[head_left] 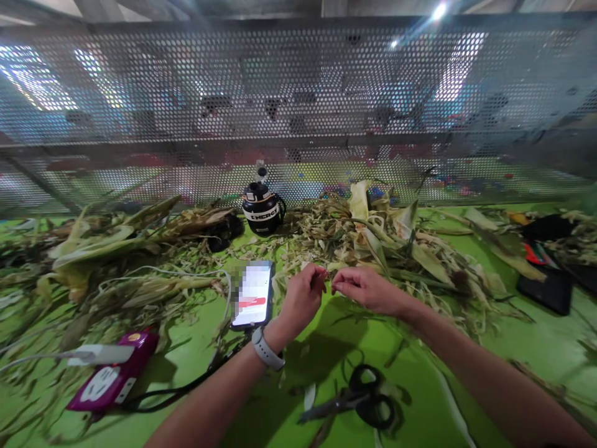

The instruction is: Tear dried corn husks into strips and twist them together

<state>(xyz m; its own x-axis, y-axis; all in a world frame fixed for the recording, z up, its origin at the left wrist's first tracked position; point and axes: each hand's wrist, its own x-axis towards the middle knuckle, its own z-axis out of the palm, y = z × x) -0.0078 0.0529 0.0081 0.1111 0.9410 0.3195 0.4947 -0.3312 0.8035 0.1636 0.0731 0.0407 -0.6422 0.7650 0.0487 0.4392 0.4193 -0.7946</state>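
My left hand (303,291), with a pale watch (267,348) on its wrist, is closed with the fingertips pinched together. Facing it across a narrow gap, my right hand (361,286) is pinched too. Whatever lies between the fingertips is too small to name. Both hands are just above the green table (336,330), at the near edge of a heap of torn corn husks (396,242). A lit phone (254,295) lies close to the left of my left hand. Nearer to me, black-handled scissors (354,398) rest among husk scraps.
A dark jug marked ENERGY (262,211) stands at the back. More husks (97,249) lie to the left, near a purple power bank (116,370) with a white cable. At right is a black phone-like slab (545,289). A perforated metal screen (298,87) closes off the far side.
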